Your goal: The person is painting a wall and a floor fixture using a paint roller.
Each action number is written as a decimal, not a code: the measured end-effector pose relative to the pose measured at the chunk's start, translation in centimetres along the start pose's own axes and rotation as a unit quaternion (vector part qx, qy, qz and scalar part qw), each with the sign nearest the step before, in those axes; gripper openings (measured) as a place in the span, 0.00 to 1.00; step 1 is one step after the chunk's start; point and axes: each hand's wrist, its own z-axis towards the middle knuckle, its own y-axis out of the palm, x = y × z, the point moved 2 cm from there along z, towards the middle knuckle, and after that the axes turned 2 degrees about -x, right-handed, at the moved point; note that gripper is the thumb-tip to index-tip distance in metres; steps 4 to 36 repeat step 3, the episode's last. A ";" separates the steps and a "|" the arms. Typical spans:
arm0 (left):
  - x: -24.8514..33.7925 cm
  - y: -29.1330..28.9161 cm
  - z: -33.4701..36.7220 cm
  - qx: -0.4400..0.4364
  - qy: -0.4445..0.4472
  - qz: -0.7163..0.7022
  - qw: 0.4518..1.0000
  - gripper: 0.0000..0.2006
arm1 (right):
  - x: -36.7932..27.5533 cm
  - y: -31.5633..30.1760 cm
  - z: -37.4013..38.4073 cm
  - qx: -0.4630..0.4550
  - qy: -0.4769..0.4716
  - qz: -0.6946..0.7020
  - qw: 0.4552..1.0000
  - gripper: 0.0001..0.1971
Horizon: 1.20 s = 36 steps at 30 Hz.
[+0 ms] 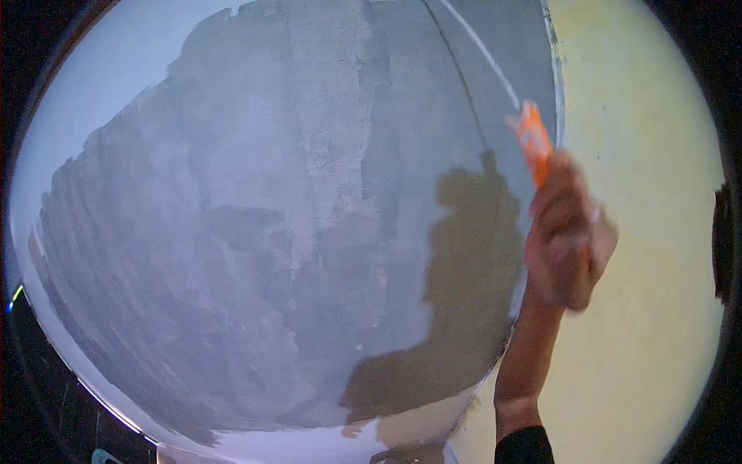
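Note:
My right hand (570, 232) is raised at the right, its fingers wrapped round the orange handle of what looks like a paint roller (535, 143). From the handle a thin pale rod (483, 52) runs up and left, leaving the picture at the top; whatever sits on its far end is out of view. Motion blurs the hand and handle a little. Behind them is a wall coated in streaky grey paint (255, 155), where the shadow of my arm and the rod falls. My left hand does not show.
Right of the hand is a pale yellow wall (649, 155), meeting the grey one at a corner edge (558, 69). Lighter, uncoated strips (131, 62) border the grey at the upper left and along the bottom. A dark object (722, 243) stands at the far right rim.

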 end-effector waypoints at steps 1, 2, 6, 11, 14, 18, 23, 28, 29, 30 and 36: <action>-0.6 0.9 0.2 0.005 0.005 0.005 1.000 0.31 | -1.4 0.4 -3.5 0.056 0.064 -0.111 0.990 0.17; -2.4 2.7 1.9 0.020 0.024 0.019 0.999 0.31 | -4.6 0.0 -6.1 0.115 0.110 -0.230 0.960 0.17; -2.6 2.9 1.3 0.019 0.016 0.025 0.999 0.31 | -6.9 1.0 -8.1 0.026 0.297 -0.367 0.881 0.13; -2.6 2.9 1.3 0.019 0.016 0.025 0.999 0.31 | -6.9 1.0 -8.1 0.026 0.297 -0.367 0.881 0.13; -2.6 2.9 1.3 0.019 0.016 0.025 0.999 0.31 | -6.9 1.0 -8.1 0.026 0.297 -0.367 0.881 0.13; -2.6 2.9 1.3 0.019 0.016 0.025 0.999 0.31 | -6.9 1.0 -8.1 0.026 0.297 -0.367 0.881 0.13; -2.6 2.9 1.3 0.019 0.016 0.025 0.999 0.31 | -6.9 1.0 -8.1 0.026 0.297 -0.367 0.881 0.13; -2.6 2.9 1.3 0.019 0.016 0.025 0.999 0.31 | -6.9 1.0 -8.1 0.026 0.297 -0.367 0.881 0.13; -2.6 2.9 1.3 0.019 0.016 0.025 0.999 0.31 | -6.9 1.0 -8.1 0.026 0.297 -0.367 0.881 0.13; -2.6 2.9 1.3 0.019 0.016 0.025 0.999 0.31 | -6.9 1.0 -8.1 0.026 0.297 -0.367 0.881 0.13; -2.6 2.9 1.3 0.019 0.016 0.025 0.999 0.31 | -6.9 1.0 -8.1 0.026 0.297 -0.367 0.881 0.13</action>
